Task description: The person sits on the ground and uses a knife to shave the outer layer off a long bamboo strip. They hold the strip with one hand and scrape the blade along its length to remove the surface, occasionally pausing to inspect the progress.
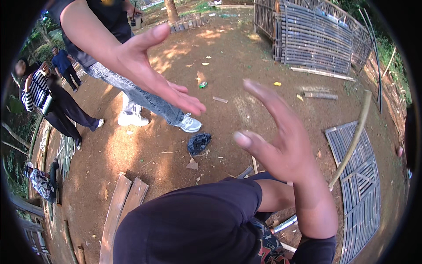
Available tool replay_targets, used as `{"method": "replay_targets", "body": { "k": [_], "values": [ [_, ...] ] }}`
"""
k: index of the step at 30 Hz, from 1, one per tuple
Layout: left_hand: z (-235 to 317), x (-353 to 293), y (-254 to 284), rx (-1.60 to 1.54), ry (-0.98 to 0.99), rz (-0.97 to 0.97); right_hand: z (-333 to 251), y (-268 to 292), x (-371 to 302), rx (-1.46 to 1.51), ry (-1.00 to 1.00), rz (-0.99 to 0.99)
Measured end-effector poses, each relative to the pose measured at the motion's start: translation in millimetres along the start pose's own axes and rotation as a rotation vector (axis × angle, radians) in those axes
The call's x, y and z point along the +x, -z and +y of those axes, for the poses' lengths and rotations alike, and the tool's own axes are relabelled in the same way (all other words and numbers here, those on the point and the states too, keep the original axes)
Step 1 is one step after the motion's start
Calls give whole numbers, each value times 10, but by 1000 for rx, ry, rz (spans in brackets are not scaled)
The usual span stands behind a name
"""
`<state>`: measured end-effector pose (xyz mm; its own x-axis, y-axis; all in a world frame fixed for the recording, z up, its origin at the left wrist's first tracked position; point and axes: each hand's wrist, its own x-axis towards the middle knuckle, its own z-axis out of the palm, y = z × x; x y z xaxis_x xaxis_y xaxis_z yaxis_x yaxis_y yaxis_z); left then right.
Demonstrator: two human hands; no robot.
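Note:
My right hand (283, 141) is raised in front of me, thumb and fingers spread into a wide curve with nothing between them. A bare arm from my dark sleeve (189, 220) crosses behind my right forearm; my left hand is hidden there. Across from my right hand, a co-worker's outstretched hand (149, 66) comes in from the upper left, fingers extended and thumb up. The two hands are apart. That person wears a dark top, grey jeans (149, 94) and light shoes. Beyond the hands, a crumpled black plastic bag (199, 143) lies on the dirt.
Woven bamboo panels (316, 37) stand at the far right. Nearer lies a slatted bamboo panel (358, 193) with a curved pole (354, 141) over it. Wooden planks (123, 211) lie at lower left. A person in stripes (41, 90) and others are on the left.

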<state>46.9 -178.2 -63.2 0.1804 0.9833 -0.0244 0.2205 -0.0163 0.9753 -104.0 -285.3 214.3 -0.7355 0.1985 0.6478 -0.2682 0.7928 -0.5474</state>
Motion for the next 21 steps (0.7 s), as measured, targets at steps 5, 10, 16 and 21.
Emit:
{"method": "replay_targets", "body": {
  "k": [5, 10, 16, 21],
  "values": [
    [279, -11, -294, -88, -43, -92, 250, -510, 658, 124, -245, -211],
    [237, -69, -289, -113, -29, -75, 419, -251, 836, 317, -617, -374],
    [576, -108, 87, -95, 132, -152, 660, -522, 561, 494, -437, -197],
    [429, 60, -182, -239, -70, -1, 455, -414, 17, -24, -189, 193]
  ]
}}
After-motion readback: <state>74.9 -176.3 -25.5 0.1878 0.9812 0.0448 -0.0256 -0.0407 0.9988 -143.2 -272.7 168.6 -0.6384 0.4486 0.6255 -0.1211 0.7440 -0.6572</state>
